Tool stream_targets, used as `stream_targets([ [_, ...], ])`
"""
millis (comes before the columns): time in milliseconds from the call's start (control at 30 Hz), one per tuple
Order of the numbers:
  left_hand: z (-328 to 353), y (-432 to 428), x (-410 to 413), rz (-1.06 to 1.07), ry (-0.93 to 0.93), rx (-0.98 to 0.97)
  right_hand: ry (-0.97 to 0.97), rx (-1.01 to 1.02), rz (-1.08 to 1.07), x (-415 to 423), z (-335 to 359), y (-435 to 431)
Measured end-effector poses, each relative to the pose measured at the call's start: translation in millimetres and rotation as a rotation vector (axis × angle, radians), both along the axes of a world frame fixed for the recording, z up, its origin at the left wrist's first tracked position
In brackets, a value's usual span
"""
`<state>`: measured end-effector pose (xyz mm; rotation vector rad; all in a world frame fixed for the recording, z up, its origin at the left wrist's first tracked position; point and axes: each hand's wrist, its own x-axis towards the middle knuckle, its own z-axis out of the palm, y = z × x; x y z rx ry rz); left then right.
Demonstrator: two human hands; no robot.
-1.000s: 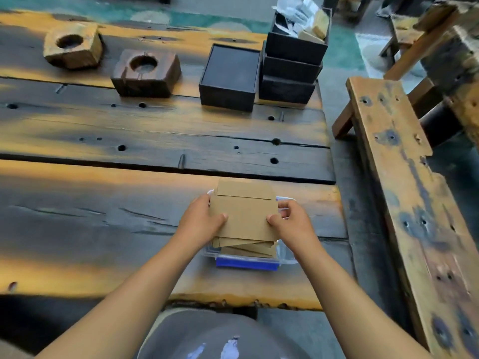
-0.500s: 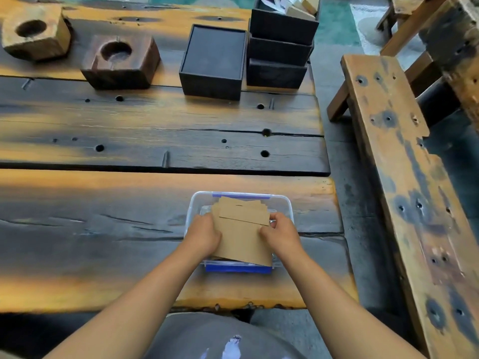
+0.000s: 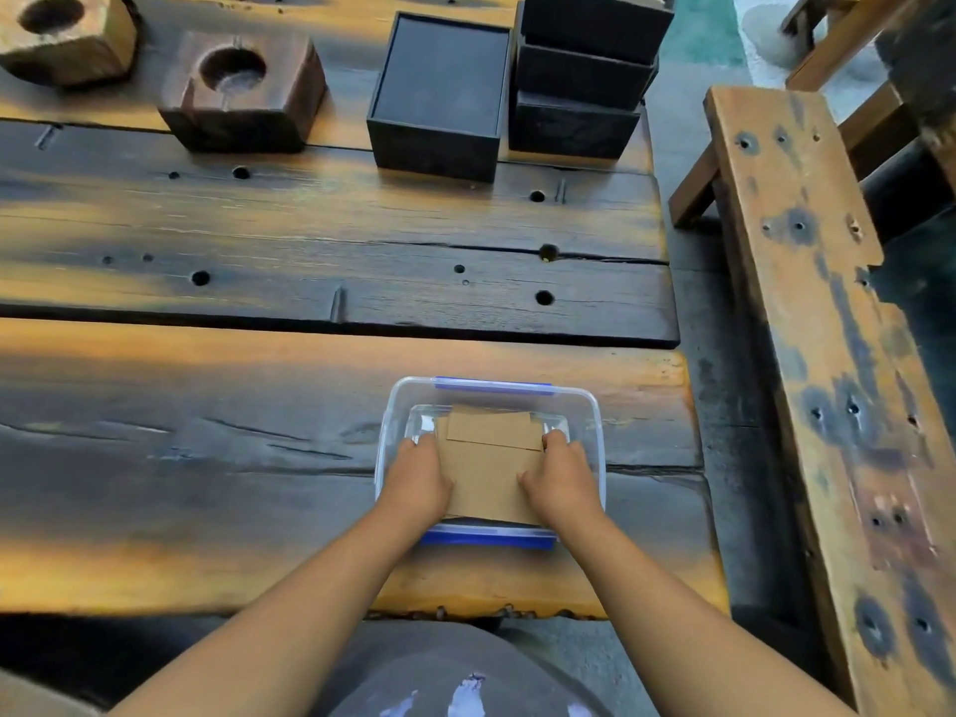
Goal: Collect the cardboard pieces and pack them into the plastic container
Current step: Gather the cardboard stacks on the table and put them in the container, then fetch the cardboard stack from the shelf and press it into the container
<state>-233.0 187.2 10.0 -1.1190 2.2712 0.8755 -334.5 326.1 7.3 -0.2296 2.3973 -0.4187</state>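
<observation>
Two hands: left (image 3: pixel 416 481), right (image 3: pixel 561 481) | grip: each pinching cardboard pieces (image 3: pixel 489 468) inside plastic container (image 3: pixel 589 406) | fingertips hidden

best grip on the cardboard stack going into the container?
Grip the cardboard stack by its two short side edges, coming from above, as the left hand and right hand do. It lies flat and loosely fanned inside the plastic container, so side pressure probably keeps it together.

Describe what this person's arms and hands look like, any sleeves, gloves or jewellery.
Both forearms are bare up to the frame's edge, with no sleeves in view. The left hand and right hand wear no gloves, and no rings, watch or bracelets show. The fingers are mostly hidden from this angle.
</observation>
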Motion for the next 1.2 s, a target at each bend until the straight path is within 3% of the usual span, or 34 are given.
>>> stream_targets([
  [133,-4.4,9.9,6.2,-0.143,-0.051,-0.139,0.093,0.0,0.051,6.1,-2.3,1.1],
  [300,3.7,9.9,-1.6,-0.14,-0.082,-0.169,0.133,-0.009,0.078,7.5,2.0,1.2],
  [533,42.0,5.4,2.0,-0.232,0.076,-0.212,0.233,-0.154,0.015,18.7,33.5,18.2],
  [733,70.9,11.7,-26.2,-0.655,0.321,-0.188,0.407,-0.322,-0.211,40.3,71.5,54.4],
  [867,86.7,47.3,-46.3,-0.994,0.469,-0.126,0.492,-0.179,-0.444,77.0,85.4,98.0],
  [1200,122.8,231.1,-22.7,-1.667,0.556,-0.056,0.596,0.062,-1.072,214.6,119.4,247.5],
])
